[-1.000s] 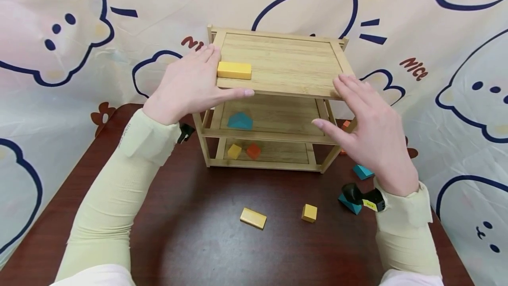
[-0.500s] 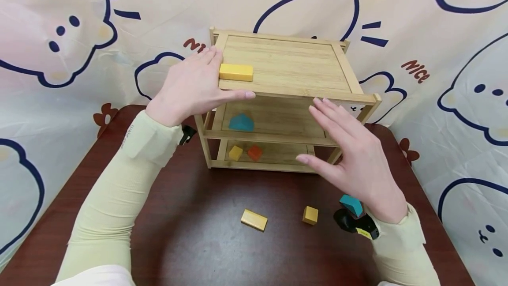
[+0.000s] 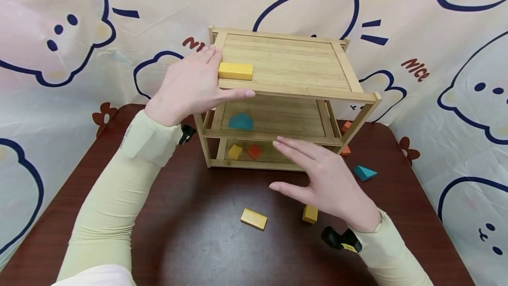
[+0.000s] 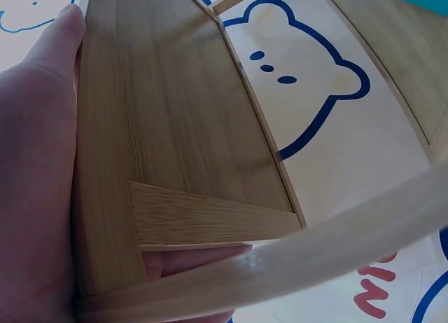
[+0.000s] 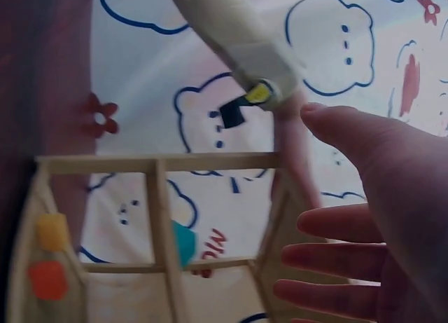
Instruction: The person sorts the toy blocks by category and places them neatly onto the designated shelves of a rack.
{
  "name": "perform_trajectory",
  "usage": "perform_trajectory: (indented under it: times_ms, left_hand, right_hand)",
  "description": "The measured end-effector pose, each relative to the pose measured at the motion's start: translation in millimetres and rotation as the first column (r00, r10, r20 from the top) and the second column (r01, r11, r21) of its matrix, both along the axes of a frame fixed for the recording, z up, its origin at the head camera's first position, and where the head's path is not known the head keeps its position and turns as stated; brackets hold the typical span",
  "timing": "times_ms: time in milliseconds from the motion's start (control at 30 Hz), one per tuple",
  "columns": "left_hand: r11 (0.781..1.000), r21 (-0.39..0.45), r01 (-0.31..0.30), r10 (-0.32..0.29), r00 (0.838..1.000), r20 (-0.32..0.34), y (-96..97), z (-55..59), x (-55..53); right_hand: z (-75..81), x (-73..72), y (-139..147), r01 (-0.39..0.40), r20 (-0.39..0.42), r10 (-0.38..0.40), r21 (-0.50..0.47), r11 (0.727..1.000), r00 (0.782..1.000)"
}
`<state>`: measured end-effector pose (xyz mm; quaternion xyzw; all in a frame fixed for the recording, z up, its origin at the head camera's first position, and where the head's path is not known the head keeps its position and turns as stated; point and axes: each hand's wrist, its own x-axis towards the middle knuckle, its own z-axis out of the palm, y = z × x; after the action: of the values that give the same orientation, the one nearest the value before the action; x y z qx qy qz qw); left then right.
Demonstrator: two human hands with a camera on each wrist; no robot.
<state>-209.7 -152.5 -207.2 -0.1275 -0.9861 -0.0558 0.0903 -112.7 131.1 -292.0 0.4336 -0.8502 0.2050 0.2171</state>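
A wooden three-tier shelf (image 3: 285, 63) stands at the back of the table. My left hand (image 3: 188, 80) rests on its top left corner, fingers straight and thumb along the front edge, beside a yellow rectangular block (image 3: 236, 71) on the top board. The left wrist view has the hand (image 4: 38, 176) against the shelf's edge. My right hand (image 3: 327, 180) hovers in front of the lower tiers, fingers extended and holding nothing. Below it, a small yellow cube (image 3: 310, 214) is partly covered. A flat yellow block (image 3: 254, 219) lies on the tabletop to the left.
A blue block (image 3: 240, 121) sits on the middle tier. The bottom tier bears a yellow block (image 3: 235, 152) and an orange block (image 3: 254, 152). Right of the shelf lie a teal wedge (image 3: 364, 172) and orange blocks (image 3: 346, 149). A patterned curtain (image 3: 456, 56) surrounds the dark table (image 3: 178, 233).
My right hand has moved from the shelf's top right corner down and leftward to the front of the lower tiers. My left hand has stayed in place; the blocks look unmoved.
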Motion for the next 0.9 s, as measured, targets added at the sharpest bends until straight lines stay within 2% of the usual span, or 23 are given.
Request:
perform_trajectory:
  times_ms: [333, 533, 667, 900]
  left_hand:
    - [1.000, -0.002, -0.001, 0.001, 1.000, -0.003, 1.1, 0.3, 0.4]
    - [1.000, -0.004, 0.003, -0.003, 1.000, -0.011, 1.2, 0.8, 0.5]
    - [1.000, 0.000, 0.005, -0.005, 1.000, -0.012, 0.8, 0.9, 1.1]
    - [1.000, -0.001, 0.006, -0.006, 1.000, -0.015, 1.1, 0.7, 2.4]
  right_hand:
    - [-45.9, -0.7, -12, -0.046, 0.150, 0.024, 0.141, 0.989, 0.988]
    - [-75.8, 2.7, -22, -0.082, 0.217, 0.023, 0.268, 0.960, 0.976]
    - [-94.3, 4.1, -27, -0.131, 0.253, 0.053, 0.300, 0.945, 0.966]
    - [-113.9, 6.0, -34, -0.153, 0.300, 0.043, 0.354, 0.923, 0.953]
